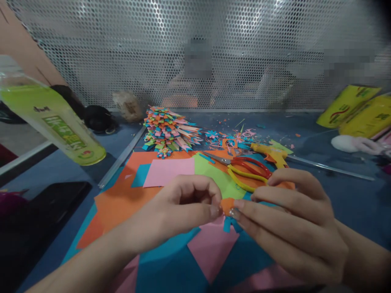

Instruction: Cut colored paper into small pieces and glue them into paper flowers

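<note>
Between my fingertips is a small orange paper piece [227,206], with a blue cut-paper piece [231,225] showing just beneath it. My left hand [180,207] pinches the orange paper's left edge between thumb and forefinger. On its other side, my right hand [293,219] grips it with thumb and fingertips. Under both hands lie overlapping sheets: a pink sheet [212,250], an orange sheet [122,207] and a green sheet [214,175]. Scissors [244,169] with red and yellow handles rest just beyond my hands, beside a yellow glue gun [270,153].
A cone of layered colourful paper strips [168,130] stands at the back. Paper scraps [235,136] lie right of it. A green drink bottle [61,122] and a black phone [51,215] are left; yellow packs [351,110] stand right. A perforated metal screen [140,53] closes the back.
</note>
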`<state>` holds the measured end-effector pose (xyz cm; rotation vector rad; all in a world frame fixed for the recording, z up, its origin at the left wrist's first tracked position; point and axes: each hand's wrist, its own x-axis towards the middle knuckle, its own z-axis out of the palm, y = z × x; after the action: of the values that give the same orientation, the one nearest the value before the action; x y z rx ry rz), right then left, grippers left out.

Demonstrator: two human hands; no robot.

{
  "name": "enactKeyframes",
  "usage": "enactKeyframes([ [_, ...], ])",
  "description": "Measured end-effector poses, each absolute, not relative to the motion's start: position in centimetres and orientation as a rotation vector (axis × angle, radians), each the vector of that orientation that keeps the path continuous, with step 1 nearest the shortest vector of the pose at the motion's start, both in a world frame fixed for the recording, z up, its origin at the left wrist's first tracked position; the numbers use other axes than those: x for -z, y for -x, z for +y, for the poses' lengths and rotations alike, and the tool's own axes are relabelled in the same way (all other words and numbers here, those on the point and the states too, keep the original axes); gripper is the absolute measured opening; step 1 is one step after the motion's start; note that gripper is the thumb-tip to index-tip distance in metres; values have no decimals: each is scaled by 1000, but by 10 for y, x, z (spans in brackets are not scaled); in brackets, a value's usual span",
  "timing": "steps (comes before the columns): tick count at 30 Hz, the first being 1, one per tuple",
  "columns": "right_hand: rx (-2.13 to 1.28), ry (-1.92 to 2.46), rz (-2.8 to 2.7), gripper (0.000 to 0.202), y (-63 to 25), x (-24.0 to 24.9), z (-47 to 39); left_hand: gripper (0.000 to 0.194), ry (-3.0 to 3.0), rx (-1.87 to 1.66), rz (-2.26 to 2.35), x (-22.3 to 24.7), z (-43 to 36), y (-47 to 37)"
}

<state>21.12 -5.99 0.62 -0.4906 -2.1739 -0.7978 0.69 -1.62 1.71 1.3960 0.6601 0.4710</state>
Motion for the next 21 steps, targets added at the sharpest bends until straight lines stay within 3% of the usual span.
enactKeyframes([
  [21, 749, 491, -2140, 13, -209, -7, -59, 10, -1340, -435, 668, -17, -9, -2],
])
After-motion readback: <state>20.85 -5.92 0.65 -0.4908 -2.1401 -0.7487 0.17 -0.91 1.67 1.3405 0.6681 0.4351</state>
